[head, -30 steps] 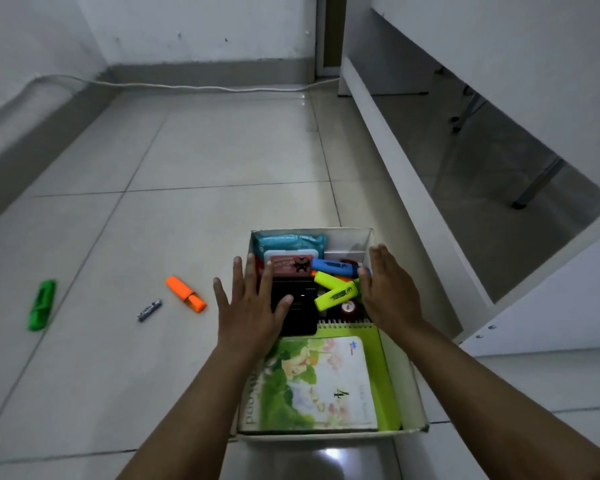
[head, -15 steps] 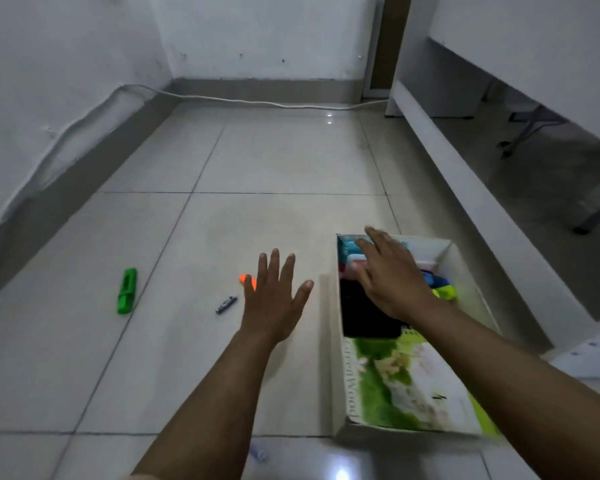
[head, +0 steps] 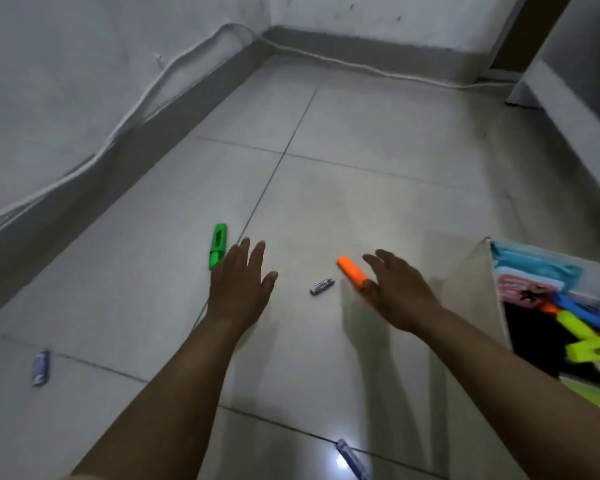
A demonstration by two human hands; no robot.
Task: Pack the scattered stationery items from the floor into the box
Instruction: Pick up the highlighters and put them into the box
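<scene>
Both hands are out over the tiled floor (head: 378, 140), palms down and fingers spread, so neither grip holds anything. The left hand (head: 241, 285) sits just beside the lower end of a green highlighter (head: 217, 244) that lies flat on the tile; whether it touches the highlighter is unclear. The right hand (head: 397, 289) is at the near end of an orange highlighter (head: 352, 271), its thumb overlapping that end. Between the two hands lies a small grey capped item (head: 321, 286), too blurred to name. A pale bluish item (head: 40, 368) lies well off to the left, and another bluish one (head: 352, 459) near the bottom edge, between the forearms. The box (head: 489, 299) stands at the right edge, holding a teal packet, a pink item, and blue and yellow-green highlighters.
</scene>
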